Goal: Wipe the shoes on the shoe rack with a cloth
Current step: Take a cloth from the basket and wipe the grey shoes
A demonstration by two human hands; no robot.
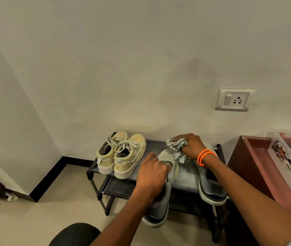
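Grey shoe (160, 201), gripped by the left hand (151, 174) past the rack's (92, 172) edge, could tip off while the right hand (193, 146) clutched the cloth (176, 146).

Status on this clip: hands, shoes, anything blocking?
Left hand grips grey shoe, lifted off rack. Right hand holds bunched cloth at its toe. Yellow pair untouched. Nothing in the way.
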